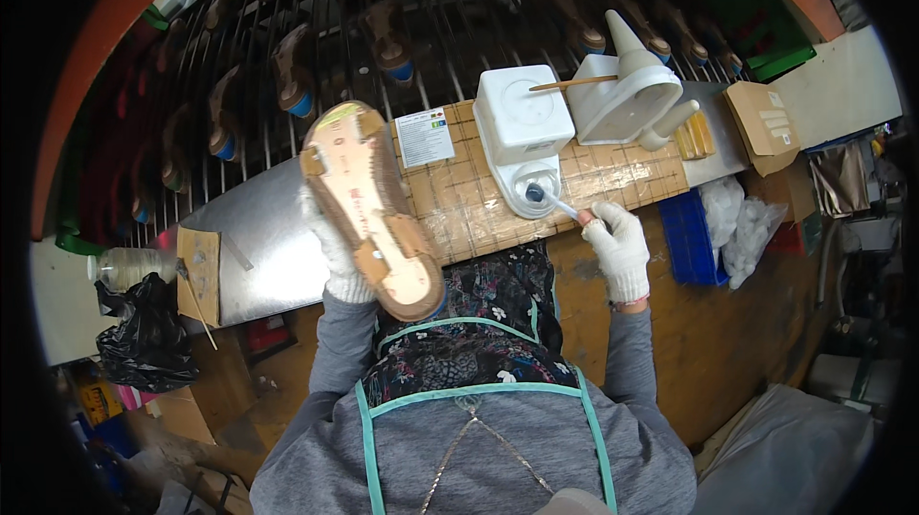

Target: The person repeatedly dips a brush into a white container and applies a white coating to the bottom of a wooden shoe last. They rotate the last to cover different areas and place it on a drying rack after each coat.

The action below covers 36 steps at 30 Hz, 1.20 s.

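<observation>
My left hand [337, 261], in a white knit glove, is closed round the side of a brown shoe [356, 194]. The shoe is held bottom up, its pale underside showing and its brown upper folded over the rim. Many of the left fingers are hidden behind it. In my right hand [618, 249], also gloved but with a bare fingertip showing, is a thin light-handled brush [563, 206]. The brush's dark end rests in the round cup at the front of a white plastic glue pot [525, 113].
Beside the pot stands a second white container [608, 118] with a cone, a wooden stick [574, 83] bridging both. They sit on a taped cardboard sheet [459, 218]. Beyond runs a rod rack [330, 65] bearing several shoes. A blue bin [687, 242] stands right, a black bag [148, 338] left.
</observation>
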Each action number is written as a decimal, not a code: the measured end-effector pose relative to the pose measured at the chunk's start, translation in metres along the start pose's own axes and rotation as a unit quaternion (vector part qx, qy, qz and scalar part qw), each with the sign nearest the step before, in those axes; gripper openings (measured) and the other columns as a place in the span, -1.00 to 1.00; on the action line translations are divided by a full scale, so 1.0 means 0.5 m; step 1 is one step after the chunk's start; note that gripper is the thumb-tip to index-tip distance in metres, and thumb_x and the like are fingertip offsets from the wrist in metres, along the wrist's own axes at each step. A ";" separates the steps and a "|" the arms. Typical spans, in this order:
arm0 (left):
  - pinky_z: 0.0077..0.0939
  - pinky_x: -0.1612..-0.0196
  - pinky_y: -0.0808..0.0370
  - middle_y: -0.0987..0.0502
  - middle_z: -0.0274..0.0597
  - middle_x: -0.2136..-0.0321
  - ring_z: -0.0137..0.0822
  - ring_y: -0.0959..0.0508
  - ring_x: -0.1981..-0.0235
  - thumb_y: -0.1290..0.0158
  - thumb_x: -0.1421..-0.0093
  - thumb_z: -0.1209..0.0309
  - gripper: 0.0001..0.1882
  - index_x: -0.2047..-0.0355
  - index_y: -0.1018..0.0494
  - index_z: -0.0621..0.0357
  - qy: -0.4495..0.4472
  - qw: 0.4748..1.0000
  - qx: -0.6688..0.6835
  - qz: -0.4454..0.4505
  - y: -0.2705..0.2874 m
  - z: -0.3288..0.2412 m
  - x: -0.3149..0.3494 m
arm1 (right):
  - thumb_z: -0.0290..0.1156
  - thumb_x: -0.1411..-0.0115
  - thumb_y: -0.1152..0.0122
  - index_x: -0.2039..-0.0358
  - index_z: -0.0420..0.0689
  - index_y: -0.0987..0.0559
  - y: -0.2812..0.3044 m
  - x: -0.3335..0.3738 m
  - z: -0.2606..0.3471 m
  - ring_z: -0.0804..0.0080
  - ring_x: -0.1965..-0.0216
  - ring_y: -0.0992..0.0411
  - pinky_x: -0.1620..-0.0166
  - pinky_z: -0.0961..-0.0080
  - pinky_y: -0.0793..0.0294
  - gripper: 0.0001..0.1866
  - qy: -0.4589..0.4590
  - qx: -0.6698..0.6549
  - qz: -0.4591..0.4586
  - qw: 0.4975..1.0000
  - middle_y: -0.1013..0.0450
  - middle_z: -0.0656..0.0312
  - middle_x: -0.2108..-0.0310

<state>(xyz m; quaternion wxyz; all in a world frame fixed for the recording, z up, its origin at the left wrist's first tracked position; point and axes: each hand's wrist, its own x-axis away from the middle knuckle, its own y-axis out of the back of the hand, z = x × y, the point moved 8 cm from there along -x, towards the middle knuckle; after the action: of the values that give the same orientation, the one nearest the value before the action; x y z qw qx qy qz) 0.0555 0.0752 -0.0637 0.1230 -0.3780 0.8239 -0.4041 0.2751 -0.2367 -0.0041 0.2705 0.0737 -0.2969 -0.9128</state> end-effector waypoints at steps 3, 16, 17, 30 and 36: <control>-0.25 0.19 -0.73 -0.54 0.15 0.03 -0.12 -0.67 0.15 0.12 -0.23 -0.41 -0.01 -0.29 -0.22 0.25 0.007 0.995 -0.098 -0.004 -0.060 0.006 0.001 | -0.45 -0.06 -0.33 0.43 -0.20 -0.63 -0.014 0.000 0.058 0.40 0.45 -0.40 0.24 0.40 -0.27 -0.90 0.061 -0.003 -0.053 0.997 -0.47 0.19 0.40; -0.47 -0.02 -0.61 -0.58 -0.06 0.05 -0.32 -0.62 0.06 -0.08 -0.24 -0.26 -0.11 -0.19 -0.34 0.37 0.040 0.976 -0.178 0.118 -0.131 0.020 0.033 | -0.41 0.04 -0.48 0.39 -0.09 -0.68 -0.114 0.035 0.304 0.21 0.22 -0.44 0.08 0.32 -0.29 -0.82 0.311 0.028 -0.128 0.941 -0.55 0.19 0.25; -0.48 -0.02 -0.60 -0.58 -0.05 0.05 -0.32 -0.61 0.06 -0.06 -0.23 -0.30 -0.08 -0.19 -0.34 0.38 0.022 0.969 -0.219 0.111 -0.126 0.012 0.041 | -0.40 0.03 -0.48 0.38 -0.09 -0.68 -0.119 0.033 0.306 0.21 0.21 -0.44 0.07 0.31 -0.29 -0.82 0.314 0.033 -0.126 0.940 -0.55 0.19 0.24; -0.47 0.00 -0.58 -0.57 -0.01 0.07 -0.32 -0.60 0.05 0.04 -0.14 -0.51 0.12 -0.17 -0.33 0.47 -0.012 0.942 -0.312 0.122 -0.112 -0.019 0.070 | -0.40 -0.02 -0.48 0.35 -0.10 -0.72 -0.127 0.014 0.371 0.24 0.21 -0.42 0.09 0.33 -0.32 -0.84 0.368 0.081 -0.134 0.916 -0.54 0.22 0.24; -0.34 0.01 -0.66 -0.57 0.02 0.02 -0.22 -0.64 0.07 -0.10 -0.16 -0.35 -0.03 -0.19 -0.34 0.35 0.054 0.971 -0.194 0.132 -0.085 0.007 0.044 | -0.40 -0.02 -0.47 0.37 -0.07 -0.71 -0.123 0.014 0.353 0.27 0.25 -0.41 0.11 0.36 -0.32 -0.86 0.373 0.054 -0.033 0.926 -0.54 0.24 0.28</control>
<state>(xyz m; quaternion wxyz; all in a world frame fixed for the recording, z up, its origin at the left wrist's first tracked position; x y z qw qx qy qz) 0.0647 0.0409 -0.0315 0.0552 -0.2606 0.9343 -0.2369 0.1895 -0.1105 0.1037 0.3273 0.4333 -0.2204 -0.8103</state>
